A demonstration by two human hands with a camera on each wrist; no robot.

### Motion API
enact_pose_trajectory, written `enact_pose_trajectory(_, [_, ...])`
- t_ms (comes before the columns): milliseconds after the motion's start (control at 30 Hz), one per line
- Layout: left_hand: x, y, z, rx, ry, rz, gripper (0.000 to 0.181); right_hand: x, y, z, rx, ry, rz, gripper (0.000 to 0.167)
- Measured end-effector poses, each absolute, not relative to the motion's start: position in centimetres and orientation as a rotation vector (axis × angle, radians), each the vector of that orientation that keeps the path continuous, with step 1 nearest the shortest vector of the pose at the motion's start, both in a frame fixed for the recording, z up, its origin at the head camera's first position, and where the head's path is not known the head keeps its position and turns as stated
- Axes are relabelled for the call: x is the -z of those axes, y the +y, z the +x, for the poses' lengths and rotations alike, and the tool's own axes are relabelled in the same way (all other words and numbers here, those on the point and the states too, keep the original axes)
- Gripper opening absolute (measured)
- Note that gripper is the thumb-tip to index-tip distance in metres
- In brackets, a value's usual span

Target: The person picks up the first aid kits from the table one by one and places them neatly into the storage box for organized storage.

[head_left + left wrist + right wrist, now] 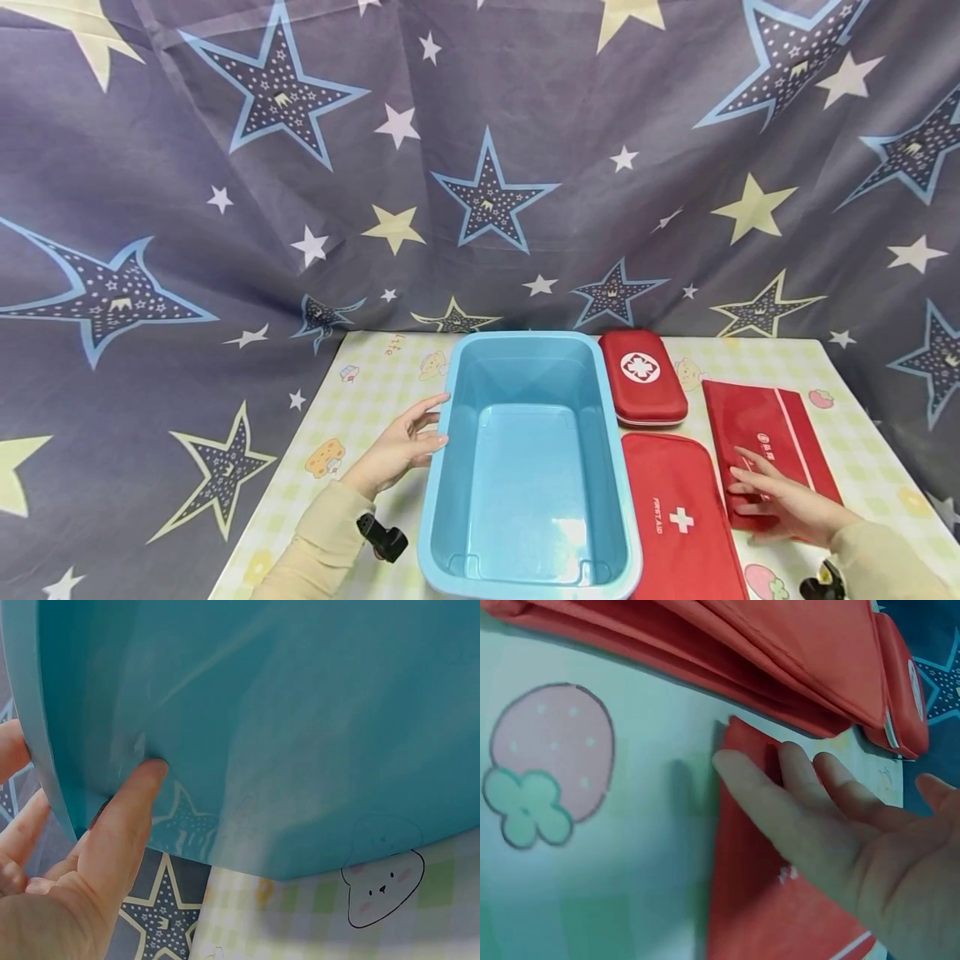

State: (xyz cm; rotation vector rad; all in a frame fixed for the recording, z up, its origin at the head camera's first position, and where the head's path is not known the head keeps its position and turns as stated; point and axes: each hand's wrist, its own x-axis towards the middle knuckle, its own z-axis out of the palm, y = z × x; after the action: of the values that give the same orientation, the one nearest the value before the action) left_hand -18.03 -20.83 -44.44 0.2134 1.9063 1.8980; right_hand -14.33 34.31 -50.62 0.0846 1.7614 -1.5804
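A blue plastic bin (pixel 532 492) stands on the table. My left hand (pixel 405 446) is at its left side with relaxed fingers touching the rim; in the left wrist view the thumb of that hand (pixel 82 885) lies against the bin's outer wall (pixel 300 735). To the right, my right hand (pixel 787 500) is over a flat red pouch (pixel 757 417) with a white stripe. Its fingers are spread and loosely bent, gripping nothing. In the right wrist view the hand (pixel 855 840) hovers over or lightly touches the pouch (pixel 742 900); contact is unclear.
Right beside the bin lie a red first-aid pouch (pixel 678 542) with a white cross and, behind it, a red zipped case (pixel 643 379). A checked cloth (pixel 375 375) covers the table. A star-patterned curtain (pixel 525 100) hangs behind it.
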Motion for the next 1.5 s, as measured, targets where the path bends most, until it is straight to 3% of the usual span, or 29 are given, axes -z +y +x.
enact_pose_trajectory(500, [44.6,-20.9,-17.9,-1.891,1.936,0.226,0.068,51.0,31.2,-14.2,1.418,1.922,0.227,0.093])
enact_pose_trajectory(933, [44.7,-20.8,-17.9,-1.902,1.930,0.223,0.068,51.4,28.1,-13.7,1.288,2.176,0.125,0.105])
enact_pose_trajectory(1167, [44.7,-20.8,-17.9,-1.895,1.942,0.220,0.068,52.3,27.6,-13.6,1.042,2.523,-0.085,0.109])
enact_pose_trajectory(1500, [44.7,-20.8,-17.8,-1.903,1.932,0.215,0.069,53.1,26.4,-13.2,0.900,2.600,0.090,0.118])
